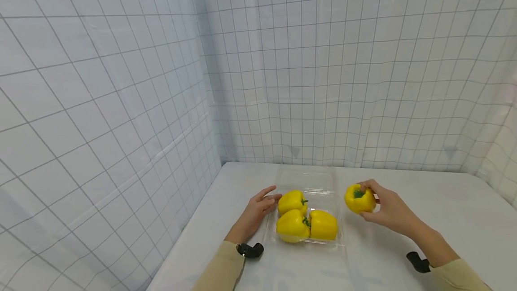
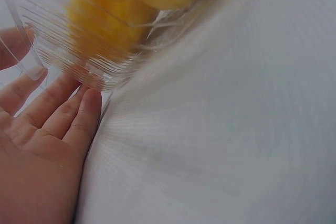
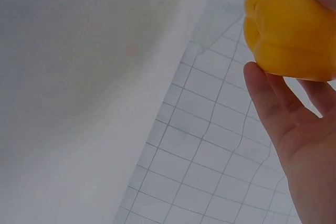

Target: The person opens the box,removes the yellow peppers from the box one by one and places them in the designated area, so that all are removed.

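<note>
A clear plastic clamshell box (image 1: 341,232) lies open on the table, its lid (image 1: 307,178) folded back toward the wall. Inside sit three yellow bell peppers: one at the back left (image 1: 291,202), one at the front left (image 1: 291,225) and one at the front right (image 1: 324,225). My left hand (image 1: 255,212) rests at the box's left side; in the left wrist view its nearly straight fingers (image 2: 63,116) touch the ridged plastic wall. To the right of the box, my right hand (image 1: 385,208) grips another yellow bell pepper (image 1: 359,200) between thumb and fingers, held above the table, green stem showing.
The white table (image 1: 387,255) runs back to a white grid-patterned curtain (image 1: 323,80). Another such curtain (image 1: 121,102) hangs along the left side. Black camera mounts (image 1: 251,250) are strapped to both wrists.
</note>
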`<state>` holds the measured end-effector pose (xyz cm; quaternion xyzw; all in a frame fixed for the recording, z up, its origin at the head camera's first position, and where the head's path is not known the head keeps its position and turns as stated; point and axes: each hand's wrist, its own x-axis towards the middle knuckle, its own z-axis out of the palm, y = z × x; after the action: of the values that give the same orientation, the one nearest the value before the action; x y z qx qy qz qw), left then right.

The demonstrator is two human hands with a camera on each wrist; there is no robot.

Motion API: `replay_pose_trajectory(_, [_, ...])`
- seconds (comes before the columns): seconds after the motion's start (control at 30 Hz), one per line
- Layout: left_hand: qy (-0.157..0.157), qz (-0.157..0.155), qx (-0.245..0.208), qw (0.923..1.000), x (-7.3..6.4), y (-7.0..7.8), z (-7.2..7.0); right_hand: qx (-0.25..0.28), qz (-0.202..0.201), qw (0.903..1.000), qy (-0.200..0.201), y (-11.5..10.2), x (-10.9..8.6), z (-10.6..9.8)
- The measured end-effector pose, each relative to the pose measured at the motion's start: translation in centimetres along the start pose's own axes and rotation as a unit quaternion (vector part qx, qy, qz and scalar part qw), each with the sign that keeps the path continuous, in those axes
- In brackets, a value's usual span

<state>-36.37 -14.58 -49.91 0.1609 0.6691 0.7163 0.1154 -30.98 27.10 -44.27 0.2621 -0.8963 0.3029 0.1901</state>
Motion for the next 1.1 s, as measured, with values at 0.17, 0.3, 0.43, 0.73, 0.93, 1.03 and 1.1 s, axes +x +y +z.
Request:
replay_pose_trajectory(0.17, [0.001, 0.001, -0.003, 1.0, 0.1, 0.0, 0.1, -0.01, -0.004, 0.9999, 0.01, 0.6, -0.7, -0.4])
replay_pose_trajectory(0.3, [0.001, 0.001, -0.002, 1.0, 0.2, 0.1, 0.1, -0.002, 0.008, 0.9999, 0.006, 1.1, -1.3, -0.5])
replay_pose_trajectory(0.43, [0.003, 0.001, -0.003, 1.0, 0.1, 0.1, 0.2, 0.009, 0.024, 0.9997, -0.005, 1.7, -2.0, -0.5])
replay_pose_trajectory(0.73, [0.006, -0.005, -0.001, 1.0, 0.0, -0.1, 0.1, 0.043, 0.054, 0.9963, -0.052, 2.8, -3.3, 0.0])
replay_pose_trajectory(0.93, [0.012, -0.002, 0.001, 0.9999, 0.0, -0.1, -0.1, 0.05, 0.06, 0.9941, -0.076, 3.0, -3.2, 0.0])
replay_pose_trajectory(1.03, [0.012, -0.003, 0.0, 0.9999, 0.0, -0.1, -0.1, 0.045, 0.069, 0.9929, -0.085, 3.1, -3.2, -0.3])
replay_pose_trajectory(1.1, [0.011, -0.004, -0.001, 0.9999, 0.1, -0.2, -0.1, 0.041, 0.076, 0.992, -0.092, 3.2, -3.3, -0.5])
